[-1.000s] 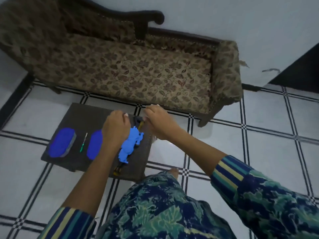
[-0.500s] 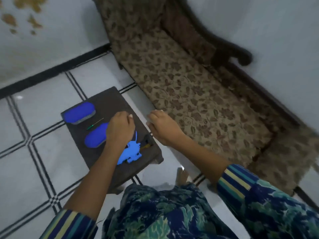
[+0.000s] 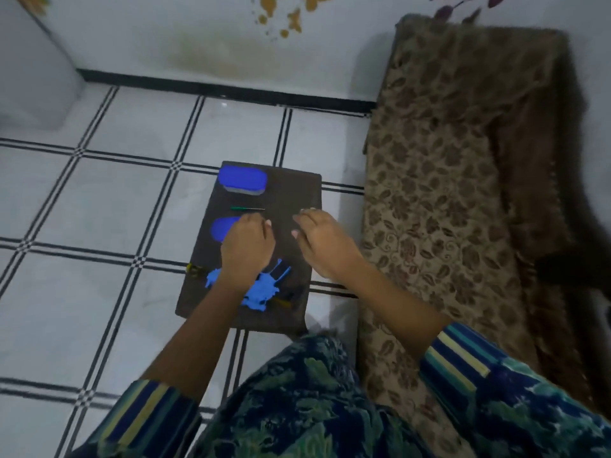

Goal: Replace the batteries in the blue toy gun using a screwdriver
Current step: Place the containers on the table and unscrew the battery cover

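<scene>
The blue toy gun [image 3: 261, 290] lies on the near part of a small dark stool [image 3: 297, 193], partly covered by my left wrist. My left hand [image 3: 246, 249] hovers just past the gun, palm down with fingers curled, and nothing shows in it. My right hand [image 3: 322, 242] is beside it to the right, above bare stool top, fingers loosely apart and empty. A thin green screwdriver [image 3: 248, 209] lies just beyond both hands. A yellow and black piece [image 3: 195, 269] pokes out at the stool's left edge.
Two blue oval cases sit on the stool: one [image 3: 243, 178] at the far end, the other [image 3: 223, 228] half under my left hand. A patterned brown sofa [image 3: 446, 193] runs along the right. White tiled floor [image 3: 99, 209] surrounds the stool; my patterned lap [image 3: 297, 408] is below.
The view has swung round, so the sofa now stands on the right. My left hand has come off the gun and moved beyond it; my right hand has spread out over the stool.
</scene>
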`<state>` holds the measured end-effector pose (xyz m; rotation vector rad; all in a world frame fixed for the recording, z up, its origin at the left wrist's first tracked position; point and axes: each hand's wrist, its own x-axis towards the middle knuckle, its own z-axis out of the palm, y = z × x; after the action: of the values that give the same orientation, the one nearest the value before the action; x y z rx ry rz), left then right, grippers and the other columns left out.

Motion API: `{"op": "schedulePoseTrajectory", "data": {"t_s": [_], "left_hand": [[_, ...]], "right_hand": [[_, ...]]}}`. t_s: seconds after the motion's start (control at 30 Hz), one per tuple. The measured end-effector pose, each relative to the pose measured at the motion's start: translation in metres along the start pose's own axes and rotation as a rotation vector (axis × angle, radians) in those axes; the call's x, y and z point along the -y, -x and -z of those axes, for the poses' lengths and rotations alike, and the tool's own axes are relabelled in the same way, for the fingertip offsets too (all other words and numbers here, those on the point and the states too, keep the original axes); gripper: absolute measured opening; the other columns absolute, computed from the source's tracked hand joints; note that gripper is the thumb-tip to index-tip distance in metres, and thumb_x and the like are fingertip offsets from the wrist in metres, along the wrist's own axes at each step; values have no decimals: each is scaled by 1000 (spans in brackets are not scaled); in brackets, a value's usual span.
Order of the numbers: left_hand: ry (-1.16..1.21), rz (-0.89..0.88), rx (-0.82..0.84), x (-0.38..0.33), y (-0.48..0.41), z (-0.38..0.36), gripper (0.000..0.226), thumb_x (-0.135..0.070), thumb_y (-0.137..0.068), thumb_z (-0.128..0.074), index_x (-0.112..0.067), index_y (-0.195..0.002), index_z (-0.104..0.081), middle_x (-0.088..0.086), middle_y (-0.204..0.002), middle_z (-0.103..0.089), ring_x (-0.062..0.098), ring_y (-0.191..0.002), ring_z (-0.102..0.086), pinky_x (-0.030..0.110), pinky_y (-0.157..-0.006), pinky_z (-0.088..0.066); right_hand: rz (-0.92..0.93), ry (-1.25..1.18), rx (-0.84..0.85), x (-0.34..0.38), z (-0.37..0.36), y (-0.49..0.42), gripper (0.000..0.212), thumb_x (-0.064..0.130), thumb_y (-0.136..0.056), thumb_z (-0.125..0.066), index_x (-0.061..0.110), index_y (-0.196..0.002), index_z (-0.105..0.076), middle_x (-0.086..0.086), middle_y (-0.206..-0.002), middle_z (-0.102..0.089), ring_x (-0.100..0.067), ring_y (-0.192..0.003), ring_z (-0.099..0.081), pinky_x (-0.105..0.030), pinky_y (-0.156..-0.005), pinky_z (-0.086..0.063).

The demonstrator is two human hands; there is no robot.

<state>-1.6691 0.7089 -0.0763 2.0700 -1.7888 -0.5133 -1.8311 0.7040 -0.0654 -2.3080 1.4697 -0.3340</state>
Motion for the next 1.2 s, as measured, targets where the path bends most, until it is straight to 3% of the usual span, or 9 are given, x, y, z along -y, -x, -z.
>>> {"op": "schedulePoseTrajectory", "data": {"t_s": [0.17,0.33,0.5,0.6,0.73,0.97,1.07,1.2], "left_hand": [[51,96,-27,-9,-23,-8,27,-20,-98,-45,3,-98,-60,22,-98,-60,38,-89,-58,44,-76,-45],[83,234,-84,-7,-45,-11,28,-25,-98,-43,-2,-94,-58,18,-95,-58,35,-85,-57,46,-75,-48],[136,395,-154,8,-69,-15,31,-28,-100,-39,-5,-93,-58,16,-95,-59,34,-87,-57,48,-76,-48],[166,533,-228,22,-84,-24,31,-25,-99,-41,-1,-88,-58,20,-92,-59,37,-84,-57,49,-75,-47],[141,760,-282,37,-104,-37,30,-24,-98,-40,-6,-76,-49,21,-85,-57,39,-79,-55,50,-71,-46],[162,1042,-366,34,-138,-51,28,-23,-99,-42,-2,-90,-57,20,-95,-59,37,-87,-57,45,-74,-44],[181,1119,-454,34,-141,-58,25,-20,-98,-44,-2,-86,-56,20,-93,-59,37,-83,-56,40,-67,-37],[191,1172,-540,43,-133,-88,24,-20,-97,-43,-11,-75,-46,12,-79,-56,30,-71,-53,33,-58,-29]], "right_hand": [[76,17,91,-21,16,-33,42,23,-102,-43,3,-139,-48,-17,-144,-48,-29,-136,-40,-34,-118,-20],[123,-54,122,-20,25,-83,40,23,-102,-44,3,-136,-50,-16,-139,-51,-29,-131,-43,-34,-112,-28],[275,-85,189,-10,5,-140,33,13,-94,-54,-8,-119,-61,-26,-118,-63,-40,-112,-58,-45,-100,-44],[400,-51,284,-12,-12,-179,33,13,-97,-51,-8,-122,-59,-27,-124,-60,-40,-119,-54,-47,-104,-41],[566,5,449,-18,-40,-227,35,14,-95,-46,-9,-118,-60,-27,-118,-63,-42,-113,-58,-50,-102,-44],[824,8,632,-20,-62,-290,33,11,-93,-46,-11,-113,-61,-30,-114,-63,-45,-107,-59,-51,-99,-45],[869,-28,676,-15,-76,-297,32,9,-91,-48,-13,-111,-61,-32,-111,-63,-47,-102,-60,-53,-96,-46],[909,-107,700,-15,-109,-287,37,11,-94,-47,-12,-119,-59,-31,-119,-61,-44,-113,-57,-49,-101,-43]]}}
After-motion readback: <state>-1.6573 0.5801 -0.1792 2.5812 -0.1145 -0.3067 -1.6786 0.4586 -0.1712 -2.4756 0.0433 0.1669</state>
